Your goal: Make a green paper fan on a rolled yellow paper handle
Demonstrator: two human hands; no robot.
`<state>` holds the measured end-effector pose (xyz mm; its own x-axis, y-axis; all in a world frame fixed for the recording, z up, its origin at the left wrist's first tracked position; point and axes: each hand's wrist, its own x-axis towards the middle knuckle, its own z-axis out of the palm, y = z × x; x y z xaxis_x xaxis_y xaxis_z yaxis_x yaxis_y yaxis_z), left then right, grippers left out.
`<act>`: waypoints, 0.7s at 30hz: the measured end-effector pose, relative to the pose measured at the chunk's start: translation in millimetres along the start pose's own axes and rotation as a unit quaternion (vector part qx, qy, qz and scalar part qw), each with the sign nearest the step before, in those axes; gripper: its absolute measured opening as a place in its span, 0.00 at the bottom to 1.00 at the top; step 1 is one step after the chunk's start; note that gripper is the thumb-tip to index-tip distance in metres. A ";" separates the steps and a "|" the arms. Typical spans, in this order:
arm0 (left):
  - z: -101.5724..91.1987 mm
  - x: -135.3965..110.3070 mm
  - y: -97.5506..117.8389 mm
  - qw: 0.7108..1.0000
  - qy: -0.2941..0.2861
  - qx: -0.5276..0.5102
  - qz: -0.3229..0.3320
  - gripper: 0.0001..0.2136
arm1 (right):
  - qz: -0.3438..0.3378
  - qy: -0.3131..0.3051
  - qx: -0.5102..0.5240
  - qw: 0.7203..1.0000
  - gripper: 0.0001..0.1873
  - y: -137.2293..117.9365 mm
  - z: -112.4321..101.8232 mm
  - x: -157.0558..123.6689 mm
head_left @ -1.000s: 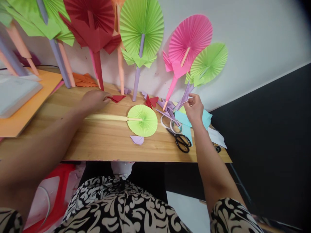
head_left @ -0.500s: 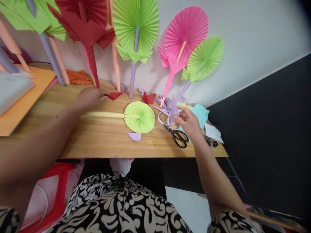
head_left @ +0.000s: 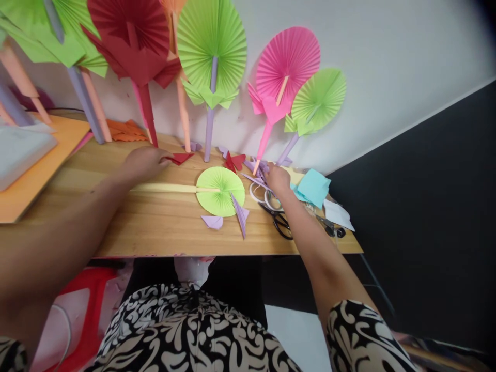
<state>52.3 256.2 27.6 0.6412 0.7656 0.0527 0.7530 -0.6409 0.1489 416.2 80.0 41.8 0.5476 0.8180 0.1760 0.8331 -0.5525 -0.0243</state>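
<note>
My left hand [head_left: 147, 162] is closed with its fingertips on a piece of folded red paper [head_left: 182, 158] at the back of the table. My right hand [head_left: 277, 179] reaches into a pile of folded purple papers [head_left: 260, 167]; its fingers are mostly hidden behind the hand. Between the hands lies a round pleated light-green paper fan [head_left: 217, 204], its pale yellow handle [head_left: 166, 188] pointing left. One folded purple paper [head_left: 241, 216] rests across the fan's lower right edge. A flat purple piece [head_left: 212, 221] lies just in front of the fan.
Finished paper fans, such as a green one [head_left: 212, 31] and a pink one [head_left: 289, 59], lean on the wall. Black scissors [head_left: 282, 226], white tape rolls [head_left: 256, 192] and turquoise paper [head_left: 314, 187] lie at the right. An orange board [head_left: 46, 160] is at the left.
My right hand has let go of a folded purple paper, now by the fan, and has moved back to the purple pile. My left hand stays at the red paper.
</note>
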 end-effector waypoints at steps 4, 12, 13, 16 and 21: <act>-1.1 -1.2 -1.7 1.000 0.007 -0.007 0.008 0.22 | 0.015 0.023 0.000 1.000 0.19 6.7 -7.2 8.0; -3.7 -3.3 -1.6 0.999 0.029 0.002 0.014 0.21 | 0.040 0.064 0.307 0.949 0.22 59.9 -50.5 -84.4; -3.5 -3.9 -0.4 0.999 0.032 0.001 0.016 0.21 | 0.039 0.051 0.329 0.942 0.23 59.6 -47.0 -107.6; -2.4 -6.2 5.3 0.999 0.046 -0.013 0.020 0.21 | 0.020 -0.022 0.352 0.936 0.22 50.2 -29.9 -163.3; -11.6 -8.8 29.7 0.998 0.045 -0.039 0.038 0.21 | -0.017 0.077 0.259 0.963 0.18 54.7 -27.9 -166.5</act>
<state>67.3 231.0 43.0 0.6776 0.7191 0.1542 0.6869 -0.6937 0.2166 368.5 -90.9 38.7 0.5350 0.7787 0.3277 0.7988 -0.3399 -0.4963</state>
